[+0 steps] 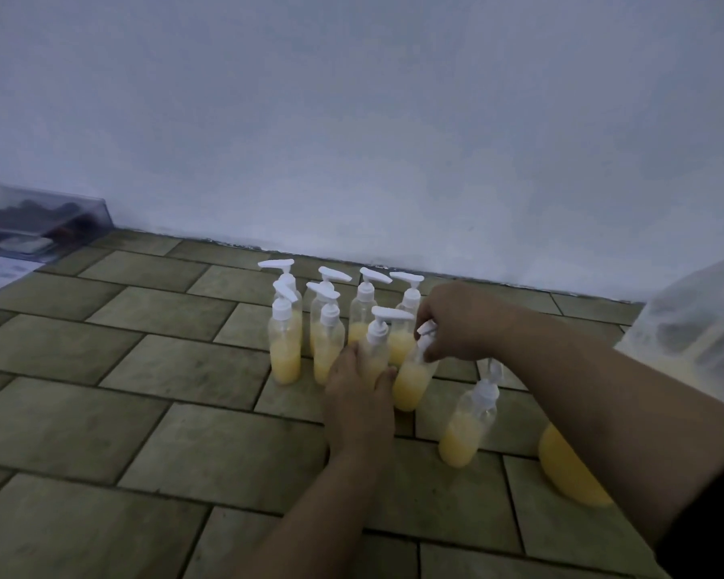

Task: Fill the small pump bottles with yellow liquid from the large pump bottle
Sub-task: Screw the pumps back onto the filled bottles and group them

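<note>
Left hand (358, 394) braces, fingers closed, the base of a tilted clear plastic small bottle half full of yellow liquid (412, 380) while right hand (456, 323) pinches its white pump cap (426, 333): capping step, probably; next, tighten and stand upright.

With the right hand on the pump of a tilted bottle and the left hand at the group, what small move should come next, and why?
Probably stand the tilted bottle upright beside the group. The right hand pinches its pump top while it leans, part-filled with yellow liquid, next to the bottle that the left hand steadies. Letting go now would likely tip it.
</note>
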The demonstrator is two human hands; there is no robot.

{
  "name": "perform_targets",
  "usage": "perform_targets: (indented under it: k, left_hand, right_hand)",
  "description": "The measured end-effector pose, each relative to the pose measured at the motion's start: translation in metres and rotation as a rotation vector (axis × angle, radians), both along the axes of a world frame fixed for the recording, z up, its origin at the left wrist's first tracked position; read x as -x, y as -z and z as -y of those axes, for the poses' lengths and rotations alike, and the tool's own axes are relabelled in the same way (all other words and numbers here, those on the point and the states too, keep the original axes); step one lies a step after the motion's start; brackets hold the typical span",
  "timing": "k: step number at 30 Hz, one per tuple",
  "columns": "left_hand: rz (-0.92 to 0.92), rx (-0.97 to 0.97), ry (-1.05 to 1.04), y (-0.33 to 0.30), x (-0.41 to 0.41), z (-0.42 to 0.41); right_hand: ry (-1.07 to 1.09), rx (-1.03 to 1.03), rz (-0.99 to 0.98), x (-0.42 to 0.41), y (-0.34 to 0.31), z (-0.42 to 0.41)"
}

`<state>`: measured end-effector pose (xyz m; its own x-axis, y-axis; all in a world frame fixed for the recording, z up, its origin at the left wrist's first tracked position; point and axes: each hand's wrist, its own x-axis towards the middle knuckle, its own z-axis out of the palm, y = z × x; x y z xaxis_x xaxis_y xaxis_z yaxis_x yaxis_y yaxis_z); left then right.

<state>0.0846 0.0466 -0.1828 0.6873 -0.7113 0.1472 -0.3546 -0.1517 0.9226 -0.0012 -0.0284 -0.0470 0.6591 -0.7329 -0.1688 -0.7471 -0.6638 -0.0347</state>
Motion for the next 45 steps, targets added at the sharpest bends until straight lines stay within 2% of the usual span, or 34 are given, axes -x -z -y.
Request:
perform_targets:
  k: [5, 11, 16, 19, 21, 24, 29, 33, 38, 45]
  left_hand:
    - [-0.026, -0.041, -0.030, 0.005, 0.002, 0.011]
    - [-0.044, -0.075, -0.026, 0.006, 0.004, 0.008]
    - [-0.086, 0.056, -0.029, 0.009, 0.026, -0.034]
    - [0.062, 0.240, 0.108, 0.020, 0.054, -0.067]
    - [0.132, 0.221, 0.257, 0.029, 0.069, -0.075]
    - [0.073, 0.087, 0.387, 0.023, 0.083, -0.071]
    - [-0.049, 0.036, 0.347, 0.007, 0.088, -0.047]
    - [-0.045, 0.000, 0.364, 0.000, 0.086, -0.036]
    - [-0.097, 0.011, 0.287, 0.001, 0.075, -0.038]
    - [-0.040, 0.095, -0.084, -0.002, 0.009, -0.064]
  right_hand:
    - [0.016, 0.034, -0.002, -0.008, 0.002, 0.006]
    - [0.065, 0.005, 0.124, -0.003, 0.004, 0.007]
    - [0.117, -0.048, 0.210, 0.004, 0.002, 0.002]
    - [0.175, -0.074, 0.223, 0.012, -0.007, 0.000]
    - [0.211, -0.095, 0.260, 0.020, -0.018, -0.006]
    - [0.304, -0.024, 0.475, 0.037, -0.030, -0.021]
    - [0.333, 0.143, 0.911, 0.068, -0.034, -0.065]
    - [0.351, 0.064, 1.202, 0.096, -0.019, -0.095]
    - [0.357, -0.006, 1.320, 0.135, 0.014, -0.115]
    - [0.344, -0.007, 1.462, 0.167, 0.058, -0.136]
